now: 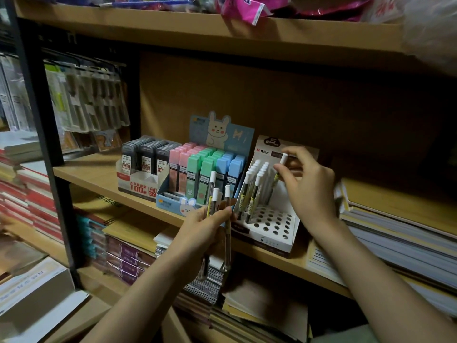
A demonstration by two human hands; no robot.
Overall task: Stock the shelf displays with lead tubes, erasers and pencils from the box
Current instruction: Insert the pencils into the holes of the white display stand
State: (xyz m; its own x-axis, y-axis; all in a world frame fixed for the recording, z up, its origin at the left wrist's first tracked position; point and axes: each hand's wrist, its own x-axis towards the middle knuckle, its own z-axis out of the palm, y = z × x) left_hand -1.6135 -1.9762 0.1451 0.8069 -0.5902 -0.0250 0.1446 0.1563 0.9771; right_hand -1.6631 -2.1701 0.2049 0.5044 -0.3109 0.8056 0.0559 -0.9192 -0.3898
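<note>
Head view: a person stocks a wooden shelf (99,174) of stationery.
Left hand (205,229): fingers curled round a bunch of clear lead tubes (227,219) with white caps, held upright just in front of the shelf edge.
Right hand (306,184): thumb and fingertips pinch a single lead tube (280,169) by its upper end, its lower end tilted down into the white display box.
White display box (272,226): stands on the shelf, its sloped top punched with round holes; a cluster of capped tubes (254,184) stands in the rear-left holes, while the front holes show open.
Rabbit display (205,174): just left of the white box, holding pink, green and blue cases in rows, a cartoon rabbit card standing behind.
Grey cases (146,159): further left, in a red-and-white tray.
Right of the box: stacked notebooks (395,231) on the same shelf.
Below: more books and pads (128,253) on the lower shelf.
</note>
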